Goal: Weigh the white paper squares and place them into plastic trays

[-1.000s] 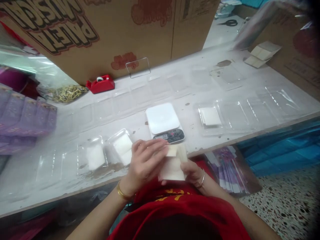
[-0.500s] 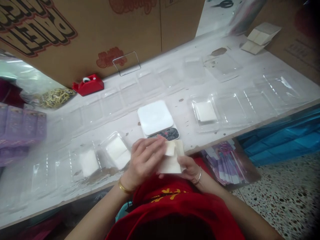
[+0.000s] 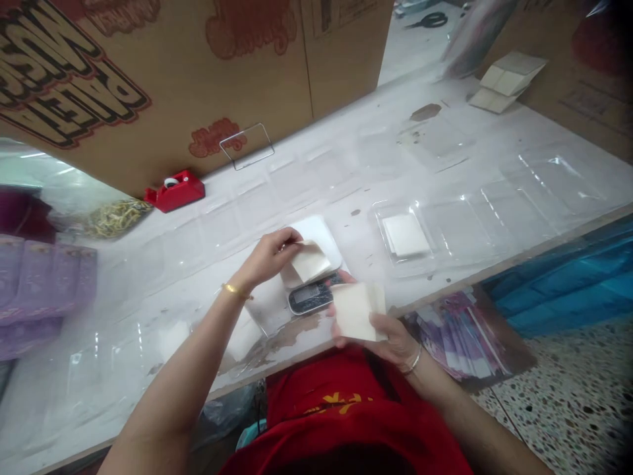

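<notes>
the left hand [image 3: 271,254] reaches in from the lower left of the frame and pinches a small paper stack [image 3: 311,262] by its upper left corner, thumb and fingers closed on it. that stack sits over the white scale [image 3: 329,234] near the middle of the frame, so the platform lies directly beneath it, showing past its upper and right edges; whether paper and platform touch, i cannot tell. the sheets look nearly square, so no clear long axis shows, but the stack is turned slantwise, its free edge facing the lower right, toward the scale's dark display [image 3: 304,301]. the left hand is the nearer one to the platform. the right hand [image 3: 398,340], lower and right of centre, grips a second paper stack [image 3: 352,310], thumb on top and fingertips showing at its left edge, just beside the display's right end. the two stacks are apart, the left one higher in the frame. on the desk [image 3: 357,245], right of the scale, a clear tray [image 3: 410,262] holds pale sheets [image 3: 411,235], well apart from the left hand; more pale sheets [image 3: 242,338] lie partly hidden beside the left forearm. a red tape dispenser [image 3: 175,191] stands at the upper left.
</notes>
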